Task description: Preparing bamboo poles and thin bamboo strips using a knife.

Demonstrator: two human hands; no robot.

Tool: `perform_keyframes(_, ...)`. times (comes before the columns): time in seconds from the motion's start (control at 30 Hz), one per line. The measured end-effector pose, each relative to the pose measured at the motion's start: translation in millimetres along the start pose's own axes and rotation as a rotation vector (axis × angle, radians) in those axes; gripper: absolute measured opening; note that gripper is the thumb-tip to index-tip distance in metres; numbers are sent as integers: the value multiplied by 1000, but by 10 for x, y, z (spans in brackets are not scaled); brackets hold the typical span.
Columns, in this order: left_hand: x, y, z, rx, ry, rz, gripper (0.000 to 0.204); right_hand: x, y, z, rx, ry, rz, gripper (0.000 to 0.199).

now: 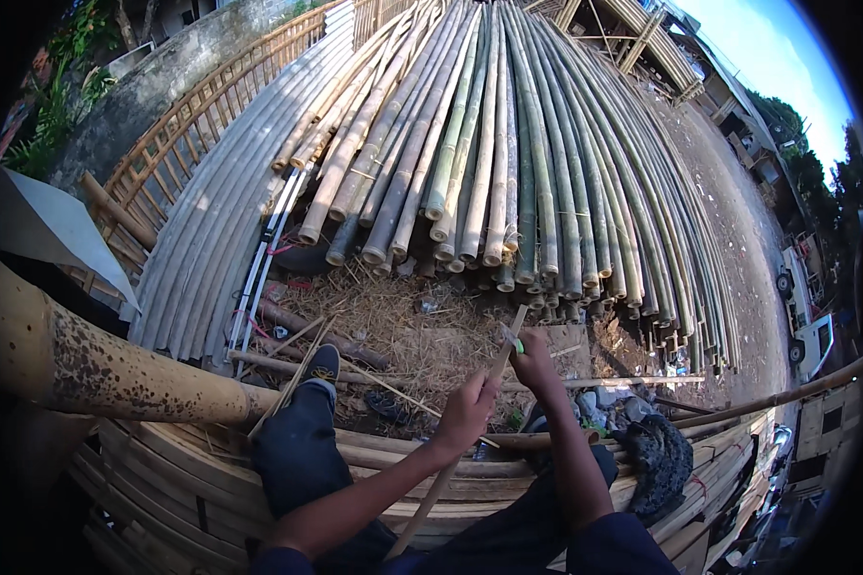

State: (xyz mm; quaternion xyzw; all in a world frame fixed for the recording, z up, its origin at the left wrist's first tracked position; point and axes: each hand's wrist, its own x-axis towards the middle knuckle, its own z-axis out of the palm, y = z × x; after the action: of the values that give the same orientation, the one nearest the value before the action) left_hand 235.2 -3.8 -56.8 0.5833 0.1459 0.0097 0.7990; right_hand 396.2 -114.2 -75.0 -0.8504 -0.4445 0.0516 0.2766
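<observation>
My left hand (468, 414) is closed around a long bamboo strip (422, 517), which slants from between my legs up past my fist. Just beyond it, my right hand (535, 364) is closed on a small knife (508, 333); a pale blade and a bit of green show, while its handle is mostly hidden in my fingers. The blade lies against the strip near its upper end (520, 318). My legs are spread on either side, with one dark shoe (324, 364) visible at the left.
Many long bamboo poles (494, 192) lie stacked ahead, beside grey corrugated sheets (211, 206). A thick bamboo pole (144, 369) juts in at left. Split bamboo slats (173, 479) lie beneath me. Shavings (412, 307) cover the ground; a dark cloth (657, 465) hangs at right.
</observation>
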Motion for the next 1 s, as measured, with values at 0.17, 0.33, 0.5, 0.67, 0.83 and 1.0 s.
perform_keyframes(0.17, -346, 200, 334, -11, -312, -82, 25, -74, 822, -424, -110, 282, 681, 34)
perform_keyframes(0.33, 33, 126, -56, -481, -270, -339, 29, 80, 241, -383, 228, 306, 515, 35)
perform_keyframes(0.5, 135, 155, -91, -753, -224, -354, 25, -18, -4, -283, 97, 119, 360, 40)
perform_keyframes(0.67, 104, 194, -58, -611, -178, -262, 19, -32, -182, -187, 224, -180, 200, 29)
perform_keyframes(0.83, 13, 133, 19, -393, -69, -150, 16, -56, -160, -151, -11, -93, 28, 19)
perform_keyframes(1.0, 52, 148, 60, -340, -55, -123, 16, 34, -27, -215, -106, 65, 118, 12)
